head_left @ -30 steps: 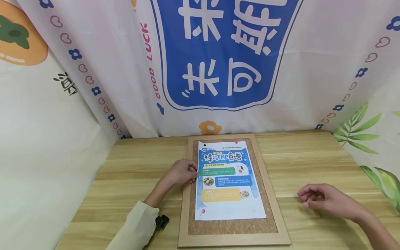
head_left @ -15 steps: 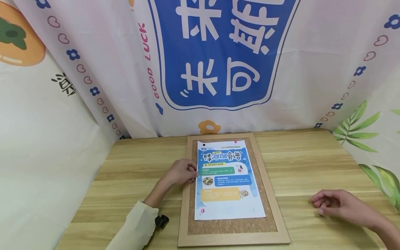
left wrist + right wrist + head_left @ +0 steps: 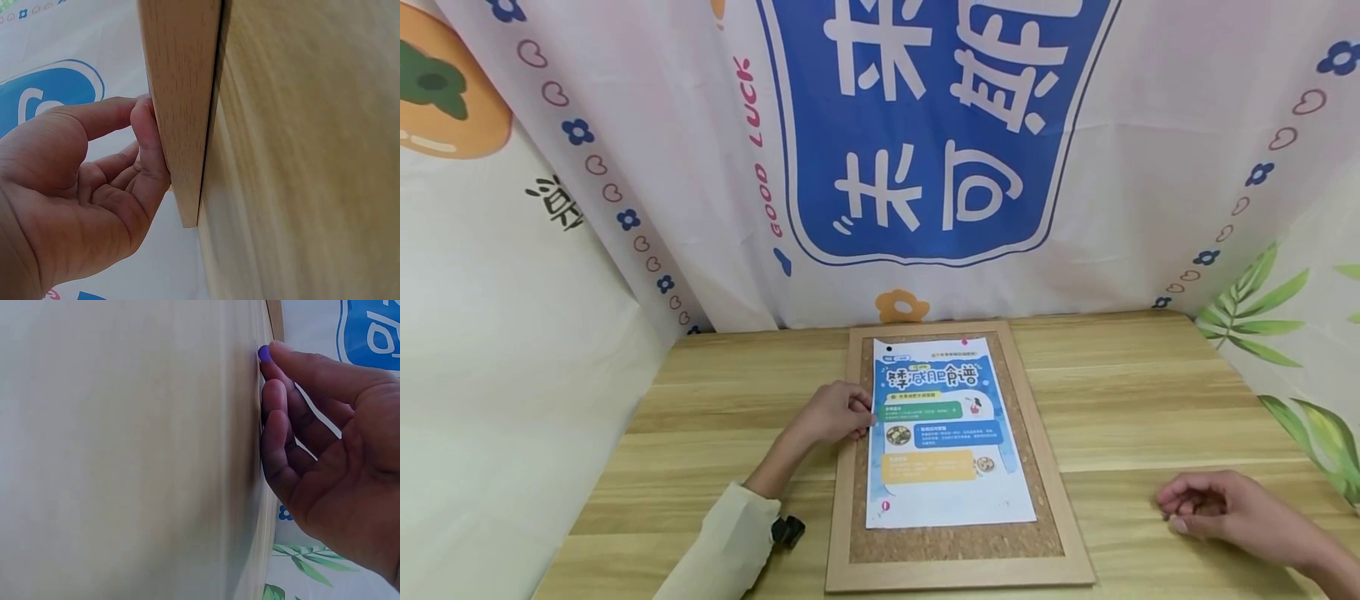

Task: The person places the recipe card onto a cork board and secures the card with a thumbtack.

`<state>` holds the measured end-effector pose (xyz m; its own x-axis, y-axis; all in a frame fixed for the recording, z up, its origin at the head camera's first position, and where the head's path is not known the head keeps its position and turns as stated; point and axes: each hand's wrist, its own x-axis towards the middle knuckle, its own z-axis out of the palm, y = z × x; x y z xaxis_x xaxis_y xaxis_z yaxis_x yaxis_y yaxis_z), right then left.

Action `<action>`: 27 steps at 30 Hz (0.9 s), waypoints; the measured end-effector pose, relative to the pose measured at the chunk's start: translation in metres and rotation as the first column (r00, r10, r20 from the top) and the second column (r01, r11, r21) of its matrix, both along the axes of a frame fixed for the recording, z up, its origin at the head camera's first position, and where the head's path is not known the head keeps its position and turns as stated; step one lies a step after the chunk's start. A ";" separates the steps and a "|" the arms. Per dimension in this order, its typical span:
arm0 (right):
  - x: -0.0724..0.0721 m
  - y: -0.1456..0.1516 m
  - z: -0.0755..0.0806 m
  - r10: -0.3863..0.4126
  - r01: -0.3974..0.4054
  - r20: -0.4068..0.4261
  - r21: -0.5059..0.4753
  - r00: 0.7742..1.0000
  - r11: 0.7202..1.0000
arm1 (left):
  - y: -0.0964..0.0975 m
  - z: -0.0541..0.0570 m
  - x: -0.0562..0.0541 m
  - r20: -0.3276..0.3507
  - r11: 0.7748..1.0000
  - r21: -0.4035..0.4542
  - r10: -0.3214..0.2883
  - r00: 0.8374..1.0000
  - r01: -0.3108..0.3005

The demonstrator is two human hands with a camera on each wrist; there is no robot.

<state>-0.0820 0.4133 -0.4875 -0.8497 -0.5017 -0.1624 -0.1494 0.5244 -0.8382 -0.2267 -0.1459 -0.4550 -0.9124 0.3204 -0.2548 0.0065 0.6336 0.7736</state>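
A printed sheet of paper (image 3: 955, 500) lies on a cork board (image 3: 955, 546) with a light wooden frame. Its top corners carry a black pin (image 3: 889, 349) and a pink pin (image 3: 965, 342). My left hand (image 3: 837, 412) rests over the frame's left side, thumb and finger pinching at the sheet's left edge; in the left wrist view the frame (image 3: 181, 81) hides the sheet. Off to the board's right, my right hand (image 3: 1232, 512) stays low over the table. Its thumb and index tips pinch a small purple pushpin (image 3: 264, 354), its point hidden.
The wood-grain table (image 3: 715, 400) extends on both sides of the board. Behind it hangs a printed curtain (image 3: 1165, 192), with a white wall cloth (image 3: 512, 333) at the left. A black clip-like piece (image 3: 787, 531) sits at the left sleeve's cuff.
My right hand has moved right and toward the near side of the table, away from the board. The left hand and the sheet have stayed in place.
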 end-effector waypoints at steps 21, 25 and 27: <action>-0.003 -0.011 -0.001 0.035 -0.038 -0.092 -0.024 0.995 0.999 | -0.001 -0.002 0.001 -0.015 1.000 0.019 -0.001 1.000 0.001; -0.007 -0.014 0.000 0.040 -0.044 -0.109 -0.026 0.993 0.999 | -0.001 -0.002 0.001 -0.013 1.000 0.019 0.003 1.000 -0.003; -0.009 -0.018 0.001 0.041 -0.044 -0.115 -0.025 0.993 0.999 | -0.001 -0.002 0.001 -0.012 1.000 0.020 0.004 1.000 -0.004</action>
